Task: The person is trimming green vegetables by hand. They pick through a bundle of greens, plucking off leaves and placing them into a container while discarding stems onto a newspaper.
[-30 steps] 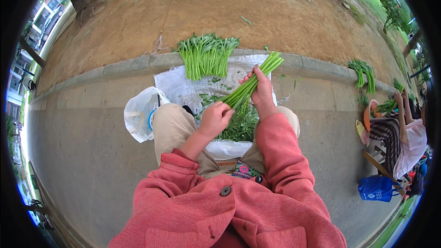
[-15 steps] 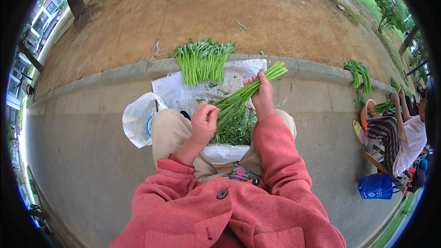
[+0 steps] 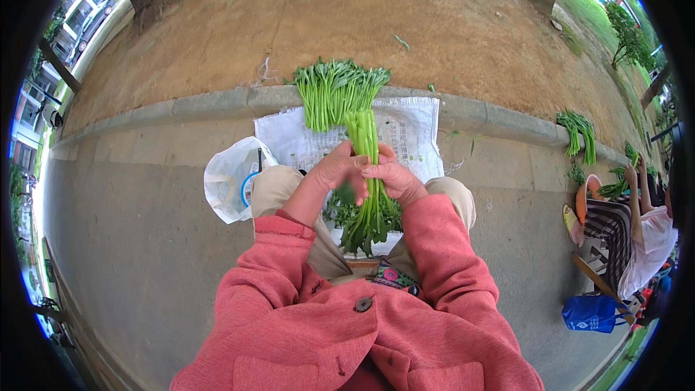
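Note:
A bunch of long-stemmed leafy greens (image 3: 364, 134) stands upright between my hands, pale cut stems up and leaves hanging down. My right hand (image 3: 396, 174) wraps round its middle from the right. On the other side, my left hand (image 3: 337, 170) presses its thumb and fingers to the stems; its lower fingers are smeared by motion. A blurred dark green leaf (image 3: 346, 192) shows beneath the left palm. Under the bunch, a heap of loose leaves (image 3: 391, 215) lies between my knees, partly hidden.
A row of greens (image 3: 333, 98) lies across the kerb and a white woven sack (image 3: 416, 134). A white plastic bag (image 3: 224, 185) stands by my left knee. At the right, a co-worker (image 3: 648, 242) sits handling greens, near an orange basin (image 3: 583, 199) and a blue bag (image 3: 590, 313).
The bunch has swung from slanting up to the right to upright in front of me. My right hand came inward and lower; my left hand rose to meet it at the stems.

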Demonstrator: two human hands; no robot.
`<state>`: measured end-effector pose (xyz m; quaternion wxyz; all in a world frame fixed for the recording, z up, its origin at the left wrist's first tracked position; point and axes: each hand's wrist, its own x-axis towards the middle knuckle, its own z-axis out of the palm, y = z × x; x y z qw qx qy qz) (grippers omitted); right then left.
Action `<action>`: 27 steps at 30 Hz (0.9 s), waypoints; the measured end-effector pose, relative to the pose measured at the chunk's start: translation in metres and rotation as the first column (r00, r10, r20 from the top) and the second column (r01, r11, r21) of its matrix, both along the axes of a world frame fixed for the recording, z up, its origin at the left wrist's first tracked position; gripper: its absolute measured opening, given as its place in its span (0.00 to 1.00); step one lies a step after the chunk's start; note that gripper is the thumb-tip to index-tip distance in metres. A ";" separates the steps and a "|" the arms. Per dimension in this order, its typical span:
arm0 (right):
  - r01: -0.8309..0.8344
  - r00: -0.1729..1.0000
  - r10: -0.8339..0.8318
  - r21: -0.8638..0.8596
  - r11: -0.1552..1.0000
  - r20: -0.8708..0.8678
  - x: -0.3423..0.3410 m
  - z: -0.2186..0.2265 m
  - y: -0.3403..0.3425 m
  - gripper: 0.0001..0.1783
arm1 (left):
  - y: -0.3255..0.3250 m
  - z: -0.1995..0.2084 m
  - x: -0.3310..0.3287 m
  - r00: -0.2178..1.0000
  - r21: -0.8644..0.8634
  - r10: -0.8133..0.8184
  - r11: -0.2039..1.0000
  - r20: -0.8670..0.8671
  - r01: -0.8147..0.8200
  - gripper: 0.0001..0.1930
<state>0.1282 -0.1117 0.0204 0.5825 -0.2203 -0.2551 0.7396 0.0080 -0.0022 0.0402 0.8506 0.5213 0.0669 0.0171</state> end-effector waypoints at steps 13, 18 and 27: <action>0.372 0.710 -0.325 0.058 0.926 0.625 0.008 0.002 -0.001 0.19 | 0.015 -0.015 0.003 0.837 0.071 0.521 0.840 0.170 -0.537 0.10; 0.552 0.557 -0.511 0.168 0.817 0.655 0.029 0.013 -0.016 0.11 | 0.041 -0.014 -0.010 0.745 -0.233 0.633 0.773 0.210 -0.591 0.08; 0.499 0.368 -0.478 0.265 0.825 0.797 -0.012 -0.015 -0.035 0.06 | 0.050 -0.021 -0.021 0.701 -0.418 0.703 0.677 0.124 -0.605 0.09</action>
